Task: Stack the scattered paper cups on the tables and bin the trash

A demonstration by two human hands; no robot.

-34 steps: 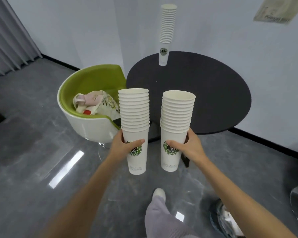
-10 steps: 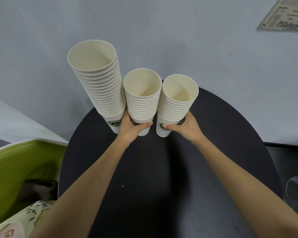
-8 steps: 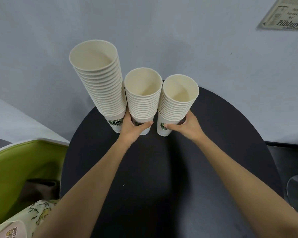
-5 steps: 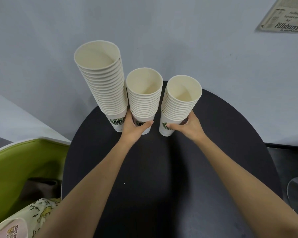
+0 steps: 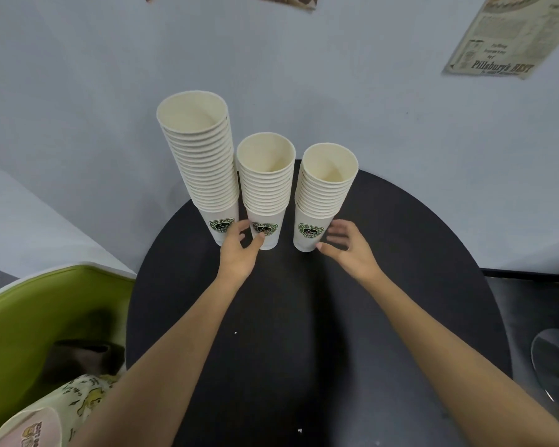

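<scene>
Black and round, the matte worktop filled the middle of the view, with a lime-green, white-shelled tub chair just beside its left edge. At the worktop's far side, three stacks of white paper cups with round green logos stood upright in a row. The tall left stack and the shorter middle stack were close together, and the right stack stood a little apart. The left hand kept a loose, half-open grip. Its fingers reached into the gap between the tall left stack and the middle stack, and its thumb lay across the middle stack's foot; actual contact could not be told. The right hand showed a wide grip holding nothing, fingers spread clear of the right stack, thumb tip just beside its base.
</scene>
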